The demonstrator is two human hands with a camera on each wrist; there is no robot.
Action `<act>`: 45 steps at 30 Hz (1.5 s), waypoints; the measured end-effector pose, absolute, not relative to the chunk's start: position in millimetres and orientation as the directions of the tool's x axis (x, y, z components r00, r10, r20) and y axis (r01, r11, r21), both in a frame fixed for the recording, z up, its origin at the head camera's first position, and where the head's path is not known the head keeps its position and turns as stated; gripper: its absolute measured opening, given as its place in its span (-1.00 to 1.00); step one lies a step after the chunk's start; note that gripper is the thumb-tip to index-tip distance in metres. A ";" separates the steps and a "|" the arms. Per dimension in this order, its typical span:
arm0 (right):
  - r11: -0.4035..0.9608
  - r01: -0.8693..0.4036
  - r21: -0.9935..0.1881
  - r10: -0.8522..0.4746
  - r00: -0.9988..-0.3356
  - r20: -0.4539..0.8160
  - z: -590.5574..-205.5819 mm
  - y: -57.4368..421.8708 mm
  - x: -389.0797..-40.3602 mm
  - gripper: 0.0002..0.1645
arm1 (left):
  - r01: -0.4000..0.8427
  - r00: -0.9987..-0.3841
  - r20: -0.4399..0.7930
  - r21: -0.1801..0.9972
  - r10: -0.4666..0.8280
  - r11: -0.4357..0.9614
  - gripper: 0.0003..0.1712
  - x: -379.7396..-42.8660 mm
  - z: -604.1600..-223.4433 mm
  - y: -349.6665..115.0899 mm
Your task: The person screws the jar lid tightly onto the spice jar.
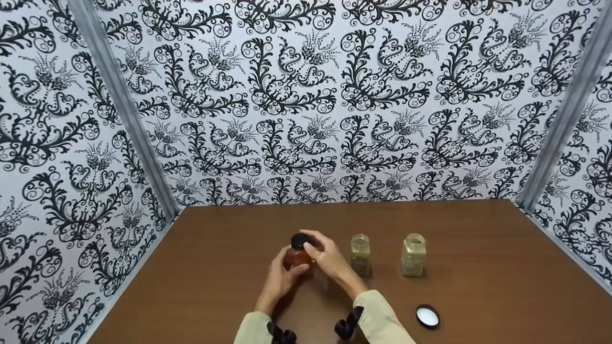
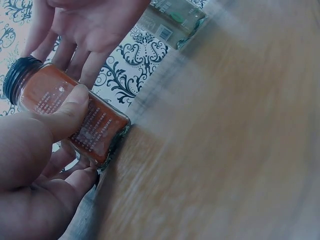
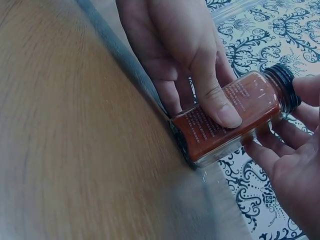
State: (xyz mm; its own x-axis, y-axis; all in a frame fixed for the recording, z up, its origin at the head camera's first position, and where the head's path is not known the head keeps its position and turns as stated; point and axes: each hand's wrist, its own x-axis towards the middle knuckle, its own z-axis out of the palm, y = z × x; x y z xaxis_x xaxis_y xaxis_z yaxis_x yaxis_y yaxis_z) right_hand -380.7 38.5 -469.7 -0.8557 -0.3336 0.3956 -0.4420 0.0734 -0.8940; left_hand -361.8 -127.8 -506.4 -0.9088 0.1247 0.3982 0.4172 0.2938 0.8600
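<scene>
A square glass jar of orange-red powder (image 1: 301, 258) with a black lid (image 1: 300, 240) stands between both hands at the middle of the brown table. My left hand (image 1: 281, 278) grips its body, the thumb (image 2: 75, 107) pressed over the white printed text. From the other side my right hand (image 1: 331, 259) pinches the ribbed black lid with thumb and fingers, as the right wrist view shows. Right-hand fingers also reach behind the jar near its neck. In both wrist views the jar's base is right at the tabletop.
Two lidless glass jars stand to the right: one with greenish contents (image 1: 360, 258), another with pale contents (image 1: 413, 258). Nearer the front lies a loose black lid (image 1: 427, 316), its white inside facing up. Patterned wall panels (image 1: 301, 143) enclose the table (image 1: 215, 286) at back and sides.
</scene>
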 end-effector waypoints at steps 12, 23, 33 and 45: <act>0.044 -0.456 -0.889 -0.327 -0.847 0.419 -473.7 34.8 -382.8 -0.56 | 0.432 -0.902 0.415 0.847 0.123 0.309 -0.37 -362.2 -506.3 -128.1; 0.068 -0.444 -0.894 -0.369 -0.843 0.391 -469.7 31.1 -378.3 -0.55 | 0.412 -0.911 0.395 0.859 0.119 0.302 -0.38 -362.5 -507.2 -127.5; 0.043 -0.423 -0.905 -0.320 -0.864 0.389 -471.4 27.8 -376.8 -0.51 | 0.403 -0.915 0.387 0.873 0.111 0.275 -0.39 -360.9 -507.6 -126.6; 0.081 -0.440 -0.894 -0.299 -0.867 0.400 -470.5 27.1 -378.6 -0.61 | 0.412 -0.910 0.397 0.846 0.114 0.339 -0.37 -360.5 -506.0 -127.5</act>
